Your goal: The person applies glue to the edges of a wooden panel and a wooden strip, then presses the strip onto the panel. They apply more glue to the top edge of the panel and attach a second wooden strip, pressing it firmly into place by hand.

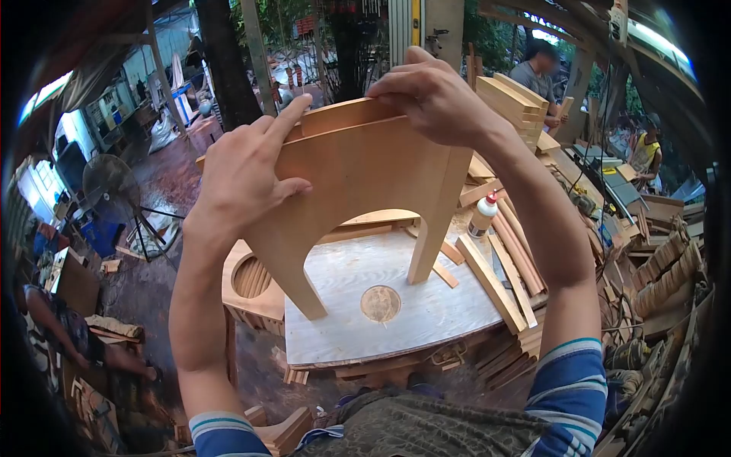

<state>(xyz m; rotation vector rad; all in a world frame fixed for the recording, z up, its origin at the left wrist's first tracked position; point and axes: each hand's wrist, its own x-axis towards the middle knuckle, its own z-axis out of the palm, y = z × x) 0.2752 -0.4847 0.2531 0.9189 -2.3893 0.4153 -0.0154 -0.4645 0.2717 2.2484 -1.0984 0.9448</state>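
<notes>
An arched wooden panel (358,171) with two legs stands upright on a whitish board (350,335). Behind its top edge runs a thin wooden strip (350,114). My left hand (244,171) is closed around the panel's upper left, thumb on the near face and index finger stretched toward the strip. At the upper right, my right hand (438,99) pinches the strip's end with curled fingers, close against the panel's top edge. The tips of some fingers are hidden behind the wood.
A white glue bottle (483,215) with a red cap stands right of the panel, beside loose wooden sticks (491,282). Stacked lumber (518,107) rises behind. To the left are a piece with a round hole (257,276) and a fan (110,186). Other people (537,72) are farther off.
</notes>
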